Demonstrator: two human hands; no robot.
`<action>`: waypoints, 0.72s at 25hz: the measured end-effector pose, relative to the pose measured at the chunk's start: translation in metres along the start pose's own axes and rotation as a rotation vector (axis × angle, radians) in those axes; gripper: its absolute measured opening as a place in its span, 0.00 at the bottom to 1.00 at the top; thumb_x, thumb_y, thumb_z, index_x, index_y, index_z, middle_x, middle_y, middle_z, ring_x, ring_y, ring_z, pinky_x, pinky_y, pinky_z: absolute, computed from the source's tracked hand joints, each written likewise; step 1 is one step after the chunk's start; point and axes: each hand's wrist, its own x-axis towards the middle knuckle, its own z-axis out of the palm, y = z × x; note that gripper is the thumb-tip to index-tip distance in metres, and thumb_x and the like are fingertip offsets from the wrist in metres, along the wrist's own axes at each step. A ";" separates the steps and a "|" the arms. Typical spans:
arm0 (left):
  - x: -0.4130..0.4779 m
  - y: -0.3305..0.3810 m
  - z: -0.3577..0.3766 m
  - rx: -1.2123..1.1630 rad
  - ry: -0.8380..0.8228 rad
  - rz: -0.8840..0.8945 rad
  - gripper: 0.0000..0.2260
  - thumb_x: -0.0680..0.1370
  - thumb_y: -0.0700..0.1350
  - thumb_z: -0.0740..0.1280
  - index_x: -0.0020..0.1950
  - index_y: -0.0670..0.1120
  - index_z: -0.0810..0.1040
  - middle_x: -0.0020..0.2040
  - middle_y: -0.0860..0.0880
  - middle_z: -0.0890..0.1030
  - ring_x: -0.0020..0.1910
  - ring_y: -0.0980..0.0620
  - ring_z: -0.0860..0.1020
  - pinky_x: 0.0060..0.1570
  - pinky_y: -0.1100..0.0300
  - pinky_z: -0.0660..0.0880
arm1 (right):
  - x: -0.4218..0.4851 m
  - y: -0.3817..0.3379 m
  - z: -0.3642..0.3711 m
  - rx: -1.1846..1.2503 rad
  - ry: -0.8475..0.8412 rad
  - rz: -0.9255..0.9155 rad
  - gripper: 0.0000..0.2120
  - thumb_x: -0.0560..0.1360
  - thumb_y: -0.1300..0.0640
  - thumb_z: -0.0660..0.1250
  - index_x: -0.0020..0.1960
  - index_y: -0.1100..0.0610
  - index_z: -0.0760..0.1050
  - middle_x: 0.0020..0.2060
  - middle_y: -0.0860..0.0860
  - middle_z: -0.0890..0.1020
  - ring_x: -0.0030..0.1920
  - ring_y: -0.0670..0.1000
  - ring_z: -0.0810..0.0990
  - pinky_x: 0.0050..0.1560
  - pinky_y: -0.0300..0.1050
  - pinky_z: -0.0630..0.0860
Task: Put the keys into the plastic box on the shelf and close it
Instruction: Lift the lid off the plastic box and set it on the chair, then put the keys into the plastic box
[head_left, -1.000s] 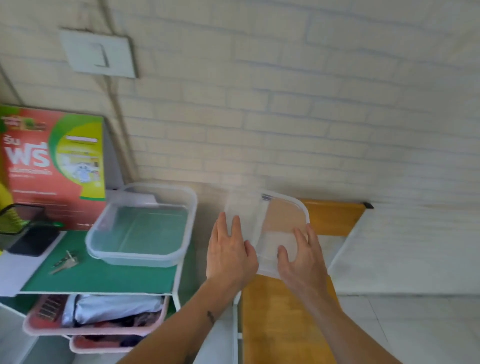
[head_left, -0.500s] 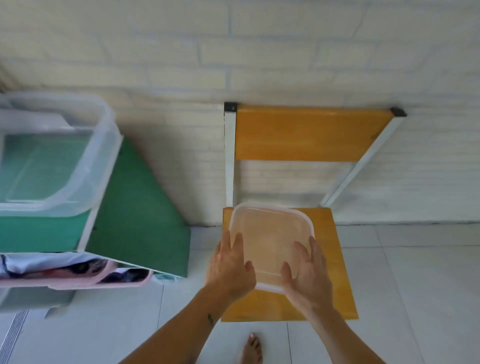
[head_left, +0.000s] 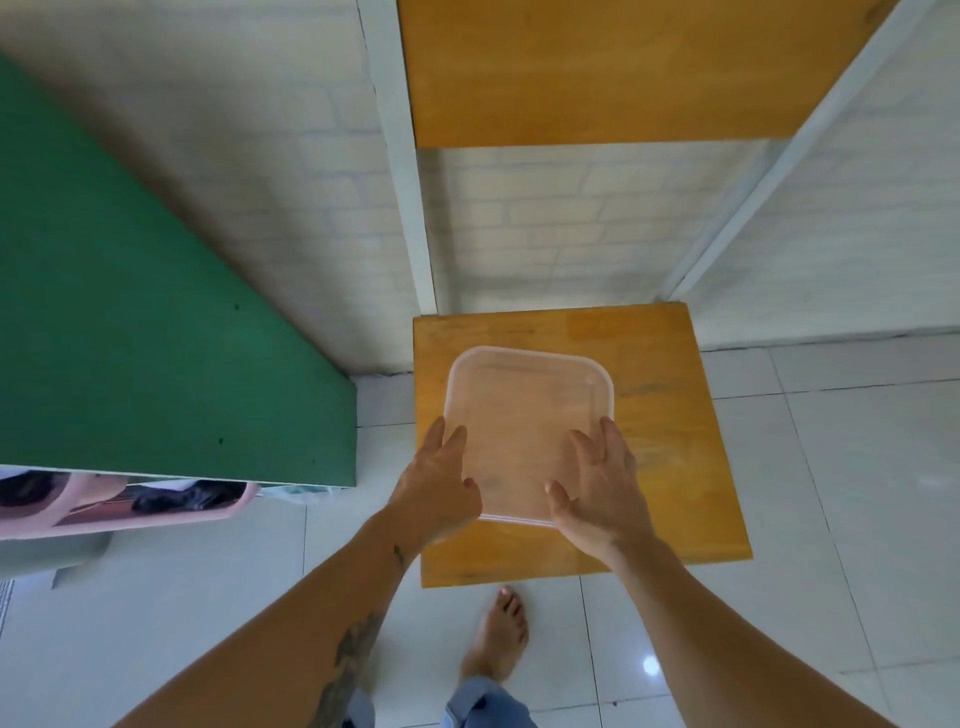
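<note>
Both hands (head_left: 519, 493) on lid (head_left: 524, 415)

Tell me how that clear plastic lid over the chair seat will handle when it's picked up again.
The lid looks thin and see-through, so probably light and slightly bendy. It's flat, so unlikely to roll. Its smooth surface may slide on the chair seat; the left hand and right hand grip opposite edges.

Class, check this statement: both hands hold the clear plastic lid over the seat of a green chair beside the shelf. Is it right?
Not quite. The head view shows the chair seat is orange-yellow wood, not green; green is the shelf top. The left hand and right hand do hold the clear lid over that seat.
</note>
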 end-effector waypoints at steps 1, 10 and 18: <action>-0.001 0.001 -0.004 0.017 -0.026 -0.001 0.32 0.78 0.44 0.61 0.79 0.49 0.51 0.81 0.49 0.48 0.76 0.43 0.59 0.70 0.50 0.66 | -0.001 -0.003 -0.006 0.024 -0.001 0.012 0.31 0.75 0.45 0.65 0.74 0.51 0.59 0.78 0.53 0.50 0.77 0.58 0.51 0.71 0.55 0.66; -0.084 0.047 -0.128 -0.063 0.152 0.079 0.23 0.78 0.43 0.60 0.74 0.49 0.66 0.74 0.50 0.68 0.73 0.47 0.66 0.70 0.55 0.64 | -0.038 -0.099 -0.128 0.184 0.062 -0.188 0.23 0.76 0.47 0.64 0.70 0.50 0.67 0.70 0.46 0.68 0.69 0.51 0.69 0.67 0.48 0.69; -0.201 0.079 -0.260 -0.099 0.464 0.257 0.19 0.77 0.43 0.60 0.68 0.50 0.73 0.63 0.51 0.78 0.62 0.51 0.76 0.67 0.56 0.71 | -0.089 -0.229 -0.248 0.364 0.151 -0.426 0.22 0.77 0.49 0.63 0.71 0.50 0.68 0.69 0.45 0.70 0.68 0.46 0.69 0.69 0.43 0.65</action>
